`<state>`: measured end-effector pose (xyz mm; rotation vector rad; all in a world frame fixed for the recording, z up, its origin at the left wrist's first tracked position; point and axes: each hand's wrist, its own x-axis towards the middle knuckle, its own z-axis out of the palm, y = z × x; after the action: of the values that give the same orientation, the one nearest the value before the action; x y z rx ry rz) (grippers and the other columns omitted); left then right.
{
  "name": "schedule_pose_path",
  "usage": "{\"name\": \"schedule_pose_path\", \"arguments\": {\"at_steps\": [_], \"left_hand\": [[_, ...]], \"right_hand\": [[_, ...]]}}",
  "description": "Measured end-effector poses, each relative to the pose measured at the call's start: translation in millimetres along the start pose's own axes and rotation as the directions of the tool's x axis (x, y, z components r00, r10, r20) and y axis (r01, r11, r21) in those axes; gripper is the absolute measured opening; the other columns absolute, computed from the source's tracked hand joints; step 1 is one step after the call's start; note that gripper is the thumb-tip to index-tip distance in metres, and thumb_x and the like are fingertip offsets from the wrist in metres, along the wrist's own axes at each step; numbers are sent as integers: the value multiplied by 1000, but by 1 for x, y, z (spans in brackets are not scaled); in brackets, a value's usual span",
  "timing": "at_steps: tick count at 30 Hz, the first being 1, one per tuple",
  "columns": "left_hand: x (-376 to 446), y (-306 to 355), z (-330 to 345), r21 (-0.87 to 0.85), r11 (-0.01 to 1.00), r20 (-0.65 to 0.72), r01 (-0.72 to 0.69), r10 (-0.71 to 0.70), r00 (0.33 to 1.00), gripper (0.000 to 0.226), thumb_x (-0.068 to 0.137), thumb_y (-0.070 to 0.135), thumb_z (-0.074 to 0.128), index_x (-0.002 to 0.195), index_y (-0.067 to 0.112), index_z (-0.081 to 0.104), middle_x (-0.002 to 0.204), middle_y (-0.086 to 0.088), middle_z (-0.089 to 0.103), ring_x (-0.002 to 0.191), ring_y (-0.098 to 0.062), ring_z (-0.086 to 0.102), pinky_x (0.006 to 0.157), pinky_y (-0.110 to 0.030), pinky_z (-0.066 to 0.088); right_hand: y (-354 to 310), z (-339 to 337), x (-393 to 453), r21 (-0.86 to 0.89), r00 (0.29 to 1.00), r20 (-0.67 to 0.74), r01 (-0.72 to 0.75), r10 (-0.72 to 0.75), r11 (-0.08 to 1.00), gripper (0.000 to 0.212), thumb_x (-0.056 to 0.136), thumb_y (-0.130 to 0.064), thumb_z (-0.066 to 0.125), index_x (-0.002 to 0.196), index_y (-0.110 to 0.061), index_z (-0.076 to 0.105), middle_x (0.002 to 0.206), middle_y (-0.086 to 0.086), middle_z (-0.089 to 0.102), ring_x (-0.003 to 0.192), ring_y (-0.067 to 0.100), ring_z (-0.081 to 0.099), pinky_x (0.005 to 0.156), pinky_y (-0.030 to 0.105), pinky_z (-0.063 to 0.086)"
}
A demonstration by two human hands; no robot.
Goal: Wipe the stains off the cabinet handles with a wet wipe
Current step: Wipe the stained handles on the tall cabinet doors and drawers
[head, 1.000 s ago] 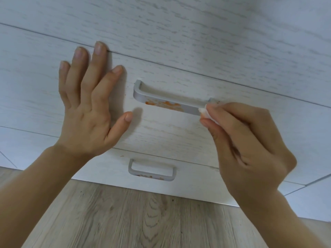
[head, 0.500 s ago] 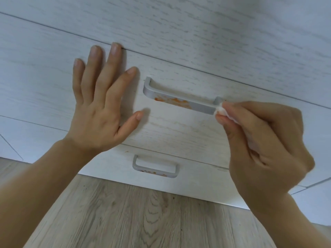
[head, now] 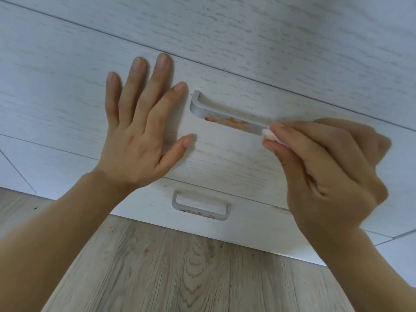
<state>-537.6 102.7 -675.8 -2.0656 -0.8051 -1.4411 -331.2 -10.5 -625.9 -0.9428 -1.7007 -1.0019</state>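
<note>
The right hand [head: 326,174], at centre right of the frame, has its grip closed on a small wad of wet wipe [head: 269,133], pinched between thumb and fingertips with only a white nub showing. That nub touches the right end of the upper handle [head: 227,115], which sits at centre frame on a white wood-grain drawer front [head: 67,91]. The left hand [head: 139,131] lies flat and open on that drawer front, just left of the handle, holding nothing.

The main risk, as I judge it, is smearing: so little wipe is exposed that a pass along the bar may drag the orange residue onto the bare metal or the pale panel behind it, where it would show. The wad could also slip back into the pinch, leaving fingertips rubbing the stain. If the left hand eases off, the drawer might shift under the wiping pressure.

The upper handle is a matte silver bar with bent ends. Orange stains [head: 225,120] run along its lower face from left of centre toward the wipe; the left end looks clean. The lower handle [head: 200,207], bottom centre just above the wooden floor [head: 180,266], carries small orange-brown spots along its lower edge and is untouched.
</note>
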Motion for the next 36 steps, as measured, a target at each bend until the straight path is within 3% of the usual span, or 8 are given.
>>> {"name": "schedule_pose_path", "arguments": {"at_steps": [5,12,16,23,33,36], "left_hand": [[0,0,3,19,1000,-17,10,-9,1000,60,94,41,42,140,6,26,144,-23,21,145,-10,-12,116,-38,-9],[0,-1,3,34,999,-9,8,-8,1000,61,93,41,43,141,7,25,144,-22,20,145,-10,-13,116,-38,-9],[0,0,2,24,1000,-7,6,-6,1000,60,94,41,41,141,7,25,145,-21,21,144,-10,-14,116,-38,-9],[0,0,3,33,999,-22,0,1,1000,59,96,41,39,142,6,26,145,-21,26,145,-11,-12,117,-39,-8],[0,-1,4,34,999,-34,2,-1,999,59,95,41,41,141,6,28,149,-13,25,145,-11,-12,117,-39,-7],[0,0,5,42,999,-33,16,-14,999,59,95,42,40,141,8,26,146,-18,23,144,-10,-13,117,-39,-8]], "right_hand": [[-6,7,6,88,1000,-2,17,-17,996,7,86,-9,72,91,-5,73,87,-6,63,79,19,59,72,30,44],[-11,2,7,173,998,15,-55,53,983,18,87,-7,71,102,-12,63,83,-4,66,68,25,63,61,42,47],[-5,7,11,134,999,34,18,-23,991,9,90,-6,67,98,-7,70,79,4,71,66,26,65,59,39,44],[7,1,11,-69,975,91,209,-203,975,10,88,-14,71,95,-8,74,92,0,73,79,21,70,69,37,45],[-2,5,11,-19,984,90,156,-153,988,10,88,-8,70,94,-1,73,90,6,72,80,23,68,73,32,48],[-4,5,9,11,991,86,106,-107,994,10,88,-5,69,94,3,72,91,9,71,82,23,65,71,34,52]]}}
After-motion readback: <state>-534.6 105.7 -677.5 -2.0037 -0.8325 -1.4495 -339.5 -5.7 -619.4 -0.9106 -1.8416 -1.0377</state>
